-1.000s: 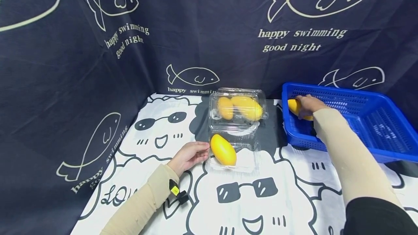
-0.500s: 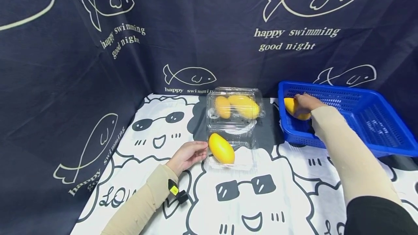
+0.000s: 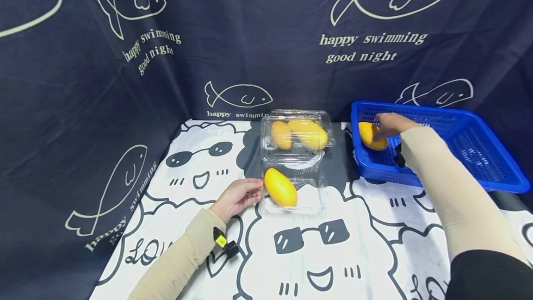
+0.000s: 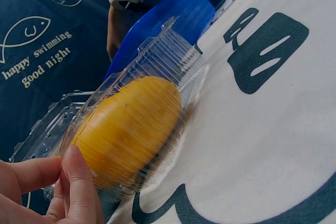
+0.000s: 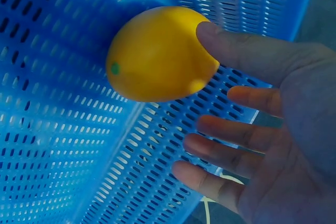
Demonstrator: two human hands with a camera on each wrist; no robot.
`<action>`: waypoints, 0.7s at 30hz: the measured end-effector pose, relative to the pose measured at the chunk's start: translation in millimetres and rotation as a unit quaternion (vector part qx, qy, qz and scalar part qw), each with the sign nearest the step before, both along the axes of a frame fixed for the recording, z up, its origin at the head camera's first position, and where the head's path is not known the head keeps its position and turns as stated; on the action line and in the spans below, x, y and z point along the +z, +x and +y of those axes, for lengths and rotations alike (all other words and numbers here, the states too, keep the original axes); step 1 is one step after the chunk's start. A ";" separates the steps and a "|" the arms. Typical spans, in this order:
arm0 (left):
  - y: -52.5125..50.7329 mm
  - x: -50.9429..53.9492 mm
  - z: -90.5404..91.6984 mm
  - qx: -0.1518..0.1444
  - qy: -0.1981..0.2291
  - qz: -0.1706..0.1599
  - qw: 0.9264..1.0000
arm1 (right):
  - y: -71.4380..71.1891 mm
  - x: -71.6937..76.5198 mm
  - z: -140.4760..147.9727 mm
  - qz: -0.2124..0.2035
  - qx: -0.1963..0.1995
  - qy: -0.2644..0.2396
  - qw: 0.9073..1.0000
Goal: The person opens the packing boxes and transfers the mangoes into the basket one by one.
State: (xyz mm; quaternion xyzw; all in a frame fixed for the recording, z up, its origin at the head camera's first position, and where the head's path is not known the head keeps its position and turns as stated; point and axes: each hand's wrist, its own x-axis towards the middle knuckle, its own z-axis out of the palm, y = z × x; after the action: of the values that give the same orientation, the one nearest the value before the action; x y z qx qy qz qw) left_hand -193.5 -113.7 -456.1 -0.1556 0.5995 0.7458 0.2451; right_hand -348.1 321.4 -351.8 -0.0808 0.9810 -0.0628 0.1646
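My left hand (image 3: 237,198) pinches the left rim of an open clear plastic clamshell box (image 3: 310,200) between thumb and fingers, as the left wrist view shows. One yellow mango (image 3: 281,187) lies in its base, slanting along the left side. Inside the blue basket (image 3: 495,152), at its left end, lies another yellow mango (image 5: 157,56) with a green spot at one tip. My right hand (image 5: 304,114) reaches in beside it. The thumb tip touches or overlaps this mango in the right wrist view, while the other fingers are spread apart from it.
Through clear plastic behind the box's base, more yellow mangoes (image 3: 281,134) show, seemingly in another clear box at the back wall. A dark fish-print curtain (image 3: 250,36) closes off the back and left. The white cartoon-print cloth (image 3: 358,249) covers the table.
My right hand has loosened its hold on the mango in the basket and drawn back slightly, uncovering more of it. The left hand stays at the box rim. The head view has shifted a little.
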 end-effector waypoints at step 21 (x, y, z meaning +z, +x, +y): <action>1.2 2.7 -0.3 -0.004 -0.009 0.002 1.000 | 17.5 24.8 -11.8 0.002 0.030 -0.031 0.999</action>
State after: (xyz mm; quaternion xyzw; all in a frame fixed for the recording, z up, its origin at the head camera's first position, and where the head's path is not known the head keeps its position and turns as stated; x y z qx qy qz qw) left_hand -192.3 -114.0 -453.4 -0.1537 0.6070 0.7399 0.2459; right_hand -330.5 309.6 -327.0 -0.1156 0.9760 -0.0884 0.1623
